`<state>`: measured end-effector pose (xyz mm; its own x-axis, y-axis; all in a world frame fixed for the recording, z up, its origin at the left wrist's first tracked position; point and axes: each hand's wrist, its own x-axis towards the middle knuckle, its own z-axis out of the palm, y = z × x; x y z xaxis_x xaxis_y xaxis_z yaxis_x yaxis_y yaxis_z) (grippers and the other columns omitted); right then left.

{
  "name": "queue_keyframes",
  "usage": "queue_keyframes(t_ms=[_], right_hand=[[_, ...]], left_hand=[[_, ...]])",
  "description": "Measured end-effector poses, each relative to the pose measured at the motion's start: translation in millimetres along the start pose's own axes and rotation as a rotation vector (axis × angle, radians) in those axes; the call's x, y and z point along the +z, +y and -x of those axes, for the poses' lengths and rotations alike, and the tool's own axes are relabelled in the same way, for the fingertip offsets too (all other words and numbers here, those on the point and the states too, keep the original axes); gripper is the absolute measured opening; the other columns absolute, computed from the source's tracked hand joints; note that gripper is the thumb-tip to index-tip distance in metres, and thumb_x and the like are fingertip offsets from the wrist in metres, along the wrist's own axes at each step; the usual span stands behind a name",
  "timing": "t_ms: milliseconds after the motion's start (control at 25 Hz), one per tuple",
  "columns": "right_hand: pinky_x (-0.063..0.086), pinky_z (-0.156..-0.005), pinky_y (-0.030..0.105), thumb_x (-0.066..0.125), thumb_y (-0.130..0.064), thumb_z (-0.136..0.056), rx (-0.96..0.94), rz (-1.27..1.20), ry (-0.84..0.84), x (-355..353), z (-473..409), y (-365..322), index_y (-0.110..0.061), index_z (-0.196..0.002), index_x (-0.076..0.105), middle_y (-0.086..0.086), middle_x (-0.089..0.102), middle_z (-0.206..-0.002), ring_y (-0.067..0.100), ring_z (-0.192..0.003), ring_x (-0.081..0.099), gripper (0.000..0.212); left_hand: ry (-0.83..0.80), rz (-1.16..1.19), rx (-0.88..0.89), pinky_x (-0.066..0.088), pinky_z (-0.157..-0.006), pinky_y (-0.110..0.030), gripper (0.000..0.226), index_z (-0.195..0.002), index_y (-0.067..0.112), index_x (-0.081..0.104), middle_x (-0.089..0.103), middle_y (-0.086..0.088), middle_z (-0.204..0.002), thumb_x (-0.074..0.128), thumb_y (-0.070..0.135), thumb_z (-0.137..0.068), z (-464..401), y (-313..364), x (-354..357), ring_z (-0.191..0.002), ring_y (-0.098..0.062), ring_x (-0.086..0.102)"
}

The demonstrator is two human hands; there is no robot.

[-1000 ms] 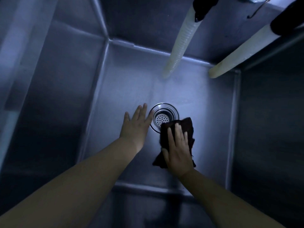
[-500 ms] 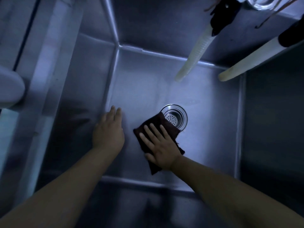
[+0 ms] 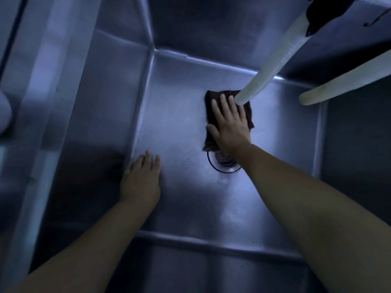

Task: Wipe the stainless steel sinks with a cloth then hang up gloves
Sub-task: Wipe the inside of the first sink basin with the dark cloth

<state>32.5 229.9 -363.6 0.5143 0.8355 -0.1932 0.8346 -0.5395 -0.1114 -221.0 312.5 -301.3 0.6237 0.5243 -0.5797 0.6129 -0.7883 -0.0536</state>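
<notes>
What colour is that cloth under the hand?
Dark brown cloth, seen best from the head view.

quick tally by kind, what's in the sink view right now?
Hands: 2, left hand, right hand
Dark cloth: 1
Drain strainer: 1
Pale hoses: 2, near hose, far hose
Sink: 1
Total: 7

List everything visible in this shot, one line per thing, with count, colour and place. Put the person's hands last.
Stainless steel sink basin: one, grey-blue metal, fills the view.
Round perforated metal drain strainer: one, silver, sink floor, partly hidden by the right forearm.
Dark brown wiping cloth: one, flat on the sink floor just beyond the drain.
Pale ribbed hoses: two, whitish, hanging in from top right; one ends over the cloth, the other ends near the right wall.
Dark fitting: one, black, at the first hose's top; too dim to identify.
Left hand: flat on the sink floor by the left wall.
Right hand: fingers straight, pressing the cloth.
</notes>
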Motion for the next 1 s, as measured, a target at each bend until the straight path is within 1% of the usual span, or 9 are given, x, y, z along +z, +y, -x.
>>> queue_keyframes(t_ms=[80, 200, 280, 400, 480, 600, 720, 840, 1000], right_hand=[[0.001, -0.118, 0.048, 0.039, -0.050, -0.093, 0.087, -0.007, 0.014, -2, 13, 23, -0.023, -0.151, 0.015, 0.008, 0.013, -0.159, 0.029, -0.146, 0.007, 0.068], [0.000, -0.118, 0.048, 0.043, -0.047, -0.093, 0.220, -0.007, 0.019, -3, 42, 47, -0.021, -0.151, 0.014, 0.012, 0.008, -0.159, 0.030, -0.147, 0.003, 0.070], [-0.003, -0.116, 0.050, 0.045, -0.050, -0.091, 0.345, -0.012, -0.008, -4, 52, 53, -0.024, -0.151, 0.013, 0.015, 0.004, -0.159, 0.032, -0.146, -0.002, 0.073], [-0.008, -0.113, 0.055, 0.039, -0.056, -0.089, 0.494, -0.033, -0.052, -7, 33, 54, -0.031, -0.151, 0.007, 0.016, -0.002, -0.159, 0.034, -0.145, -0.009, 0.074], [-0.007, -0.114, 0.057, 0.034, -0.058, -0.088, 0.531, -0.039, -0.050, -10, 10, 51, -0.032, -0.151, 0.008, 0.015, -0.002, -0.159, 0.034, -0.145, -0.009, 0.073], [-0.005, -0.115, 0.056, 0.031, -0.060, -0.085, 0.474, -0.058, 0.013, -10, -21, 33, -0.031, -0.150, 0.013, 0.014, 0.003, -0.159, 0.034, -0.145, -0.006, 0.074], [0.001, -0.115, 0.057, 0.031, -0.060, -0.085, 0.382, -0.033, 0.034, -7, -44, -9, -0.030, -0.150, 0.008, 0.015, 0.003, -0.159, 0.034, -0.145, -0.006, 0.075], [-0.003, -0.115, 0.057, 0.032, -0.058, -0.088, 0.251, 0.002, 0.019, -4, -65, -58, -0.028, -0.151, 0.006, 0.018, 0.003, -0.158, 0.038, -0.145, -0.004, 0.074], [-0.007, -0.114, 0.055, 0.025, -0.059, -0.089, 0.050, 0.003, 0.006, -5, -107, -110, -0.026, -0.151, 0.006, 0.015, 0.000, -0.159, 0.036, -0.145, -0.007, 0.072]], left_hand=[[-0.013, -0.009, -0.008, 0.015, -0.116, -0.038, 0.075, -0.150, 0.018, 0.005, 0.003, -0.009, -0.159, 0.049, 0.033, -0.091, 0, 1, -2, -0.144, -0.024, 0.010], [-0.066, -0.031, -0.020, 0.015, -0.115, -0.039, 0.100, -0.149, 0.017, -0.001, -0.001, -0.010, -0.158, 0.061, 0.053, -0.080, 2, 4, -2, -0.144, -0.025, 0.006], [-0.092, -0.046, -0.021, 0.016, -0.115, -0.039, 0.108, -0.149, 0.014, -0.006, -0.006, -0.013, -0.158, 0.065, 0.054, -0.077, 4, 7, -1, -0.145, -0.028, 0.003], [-0.101, -0.053, -0.016, 0.017, -0.115, -0.040, 0.107, -0.148, 0.012, -0.009, -0.009, -0.015, -0.157, 0.065, 0.047, -0.080, 4, 8, -1, -0.145, -0.031, 0.001], [-0.110, -0.030, -0.024, 0.016, -0.115, -0.040, 0.105, -0.148, 0.011, -0.011, -0.010, -0.016, -0.157, 0.064, 0.043, -0.082, 3, 9, -1, -0.145, -0.032, -0.001], [-0.106, -0.021, -0.037, 0.016, -0.115, -0.042, 0.095, -0.148, 0.010, -0.011, -0.011, -0.017, -0.157, 0.059, 0.035, -0.087, 2, 11, 0, -0.144, -0.033, -0.002], [-0.097, 0.005, -0.040, 0.014, -0.117, -0.044, 0.086, -0.148, 0.009, -0.010, -0.011, -0.017, -0.157, 0.053, 0.026, -0.092, 0, 10, 2, -0.144, -0.034, -0.002], [-0.088, 0.023, -0.038, 0.013, -0.117, -0.046, 0.083, -0.148, 0.009, -0.010, -0.011, -0.018, -0.156, 0.051, 0.024, -0.093, -1, 11, 2, -0.144, -0.036, -0.002], [-0.103, 0.020, -0.046, 0.011, -0.117, -0.048, 0.087, -0.146, 0.008, -0.016, -0.015, -0.018, -0.156, 0.051, 0.025, -0.093, -4, 10, 7, -0.143, -0.037, -0.005]])
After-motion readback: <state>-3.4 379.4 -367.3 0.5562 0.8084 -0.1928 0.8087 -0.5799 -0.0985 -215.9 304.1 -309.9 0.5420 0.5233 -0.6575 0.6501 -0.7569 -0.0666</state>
